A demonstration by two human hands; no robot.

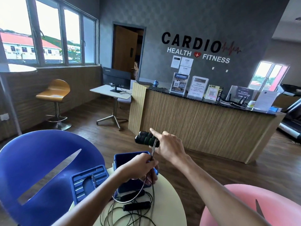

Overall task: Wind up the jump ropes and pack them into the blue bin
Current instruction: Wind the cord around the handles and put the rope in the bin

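Observation:
My right hand [169, 145] grips two black jump-rope handles [145, 138] held side by side, raised above the table, index finger stretched out along them. A thin cord [153, 151] drops from the handles into my left hand [141, 166], which pinches it just over the blue bin [121, 159]. Below my left hand the cord curves down to the table. A second rope lies loose on the round cream table [172, 199], with its two black handles [136, 205] and tangled cord [123, 216] near the front edge.
The bin's blue lid [88, 182] lies upside down at the table's left side. A blue chair [42, 168] stands to the left and a pink chair [254, 207] to the right. Beyond them are a wooden reception counter [203, 126], a small desk and a stool.

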